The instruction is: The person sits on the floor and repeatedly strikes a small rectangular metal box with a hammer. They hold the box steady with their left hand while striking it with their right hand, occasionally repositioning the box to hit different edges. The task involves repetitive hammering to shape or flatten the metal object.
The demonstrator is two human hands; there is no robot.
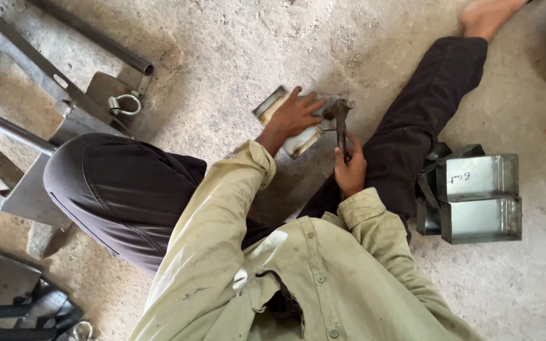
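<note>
Metal workshop, rough concrete floor (235,44), steel frame and pipes (64,82), stacked sheet-metal boxes (478,199)

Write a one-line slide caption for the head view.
Seated on a concrete floor, a person's left hand steadies a metal box while the right hand grips pliers at its edge.
</note>
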